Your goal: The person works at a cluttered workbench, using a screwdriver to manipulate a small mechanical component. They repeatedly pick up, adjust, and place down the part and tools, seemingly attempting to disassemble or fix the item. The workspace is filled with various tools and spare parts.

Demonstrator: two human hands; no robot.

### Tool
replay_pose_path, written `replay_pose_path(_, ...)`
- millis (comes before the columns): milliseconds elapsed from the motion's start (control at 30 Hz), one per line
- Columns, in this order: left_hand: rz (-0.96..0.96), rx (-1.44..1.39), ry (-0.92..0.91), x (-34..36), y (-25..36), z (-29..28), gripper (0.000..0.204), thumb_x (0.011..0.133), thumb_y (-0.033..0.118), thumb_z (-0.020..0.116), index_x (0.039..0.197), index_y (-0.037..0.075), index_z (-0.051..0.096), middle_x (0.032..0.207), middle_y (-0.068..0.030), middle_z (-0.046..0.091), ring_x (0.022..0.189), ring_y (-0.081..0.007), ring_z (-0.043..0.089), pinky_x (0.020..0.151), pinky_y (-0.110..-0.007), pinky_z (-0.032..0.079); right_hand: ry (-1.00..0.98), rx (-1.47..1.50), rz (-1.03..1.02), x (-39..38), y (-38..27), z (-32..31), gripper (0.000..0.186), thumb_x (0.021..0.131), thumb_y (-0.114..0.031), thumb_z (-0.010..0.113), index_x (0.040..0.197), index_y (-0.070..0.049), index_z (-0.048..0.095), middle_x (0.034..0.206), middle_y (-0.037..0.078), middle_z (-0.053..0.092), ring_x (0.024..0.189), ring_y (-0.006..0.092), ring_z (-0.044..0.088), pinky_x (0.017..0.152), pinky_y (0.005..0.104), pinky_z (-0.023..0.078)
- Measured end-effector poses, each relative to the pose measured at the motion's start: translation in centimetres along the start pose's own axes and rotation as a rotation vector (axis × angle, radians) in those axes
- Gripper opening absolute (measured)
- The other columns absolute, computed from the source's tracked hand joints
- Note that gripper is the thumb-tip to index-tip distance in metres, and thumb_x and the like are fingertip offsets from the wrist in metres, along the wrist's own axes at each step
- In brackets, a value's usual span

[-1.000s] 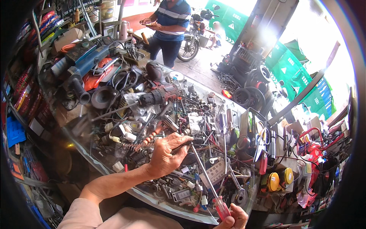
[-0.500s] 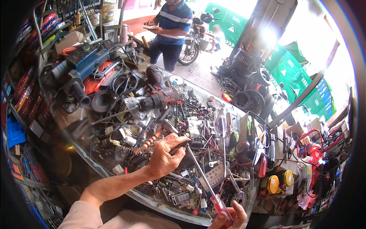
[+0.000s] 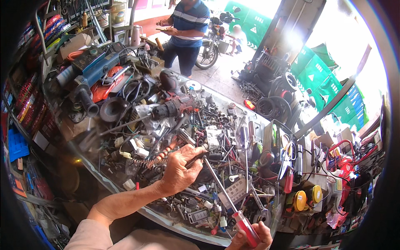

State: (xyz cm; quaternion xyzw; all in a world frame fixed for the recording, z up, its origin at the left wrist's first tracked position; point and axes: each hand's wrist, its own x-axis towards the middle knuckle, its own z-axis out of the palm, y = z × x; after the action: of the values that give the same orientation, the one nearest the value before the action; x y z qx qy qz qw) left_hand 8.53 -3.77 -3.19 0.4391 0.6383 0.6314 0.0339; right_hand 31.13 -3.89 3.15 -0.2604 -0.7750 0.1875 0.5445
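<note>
My left hand [image 3: 180,170] is closed round a small dark part [image 3: 199,158], held above the cluttered bench; most of that part is hidden in my fingers. A screwdriver [image 3: 246,227] with a clear red handle and long metal shaft is gripped at its handle by my right hand [image 3: 257,238], low in the view. Its shaft slants up to the left and its tip meets the dark part. Just how the tip sits there is hard to make out. Below the shaft lies a grey plate with writing [image 3: 234,192], beside a wrench [image 3: 257,199].
Loose small parts, springs and connectors cover the glass-topped bench [image 3: 166,221]. A red and black power drill [image 3: 173,108] and a blue grinder [image 3: 96,71] lie at the back left. A tool box [image 3: 271,146] with scissors is at right. Beyond the bench stands a person [image 3: 189,25] near a motorcycle [image 3: 208,52].
My right hand and the screwdriver's handle have shifted slightly right. My left hand stays nearly in place with the dark part.
</note>
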Motion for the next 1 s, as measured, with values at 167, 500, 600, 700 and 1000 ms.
replay_pose_path(167, 0.057, 0.047, 0.027, -0.1, -0.1, 0.0, 0.028, 0.077, -0.005, 0.062, 0.105, -0.005, 0.067, 0.087, -0.0148, 0.066, 0.078, -0.0248, 0.065, 0.072, -0.032, 0.050, -0.048, 0.056, 0.133, -0.1, -0.9, -0.1, 0.041, 0.098, -0.026, 0.058, 0.123, 0.006, 0.052, 0.095, 0.013, 0.063, 0.075, 0.0178, 0.061, 0.068, 0.0280, 0.050)
replay_pose_path(500, 0.048, 0.053, 0.034, 0.2, 0.1, -0.1, 0.028, 0.076, -0.005, 0.062, 0.104, -0.004, 0.067, 0.086, -0.0145, 0.065, 0.076, -0.0240, 0.064, 0.070, -0.032, 0.050, -0.100, 0.009, 0.104, 0.0, -0.5, -0.4, 0.035, 0.096, -0.015, 0.060, 0.121, 0.007, 0.050, 0.106, 0.017, 0.056, 0.089, 0.0238, 0.058, 0.074, 0.0332, 0.049)
replay_pose_path(600, 0.039, 0.062, 0.025, 0.2, 0.2, -0.2, 0.027, 0.076, -0.005, 0.062, 0.103, -0.004, 0.067, 0.086, -0.0143, 0.065, 0.077, -0.0238, 0.064, 0.071, -0.032, 0.050, -0.152, 0.010, 0.079, 0.2, -0.3, -0.6, 0.037, 0.097, -0.022, 0.058, 0.121, 0.006, 0.051, 0.108, 0.018, 0.055, 0.088, 0.0237, 0.061, 0.069, 0.0337, 0.050)
replay_pose_path(700, 0.036, 0.070, 0.016, 0.2, 0.5, -0.4, 0.027, 0.077, -0.004, 0.062, 0.104, -0.004, 0.067, 0.087, -0.0141, 0.066, 0.079, -0.0235, 0.064, 0.072, -0.032, 0.050, -0.300, 0.055, 0.146, -0.4, 0.4, -1.5, 0.039, 0.097, -0.023, 0.061, 0.121, 0.006, 0.052, 0.111, 0.019, 0.055, 0.085, 0.0231, 0.062, 0.067, 0.0304, 0.052)
replay_pose_path(1000, -0.022, 0.015, 0.004, 0.1, 0.1, -0.2, 0.028, 0.078, -0.004, 0.062, 0.105, -0.005, 0.067, 0.090, -0.0143, 0.067, 0.083, -0.0234, 0.065, 0.075, -0.032, 0.050, -0.084, -0.014, 0.038, 0.9, -0.9, 0.0, 0.039, 0.092, -0.019, 0.068, 0.121, 0.002, 0.054, 0.107, 0.016, 0.057, 0.089, 0.0217, 0.060, 0.070, 0.0285, 0.050)
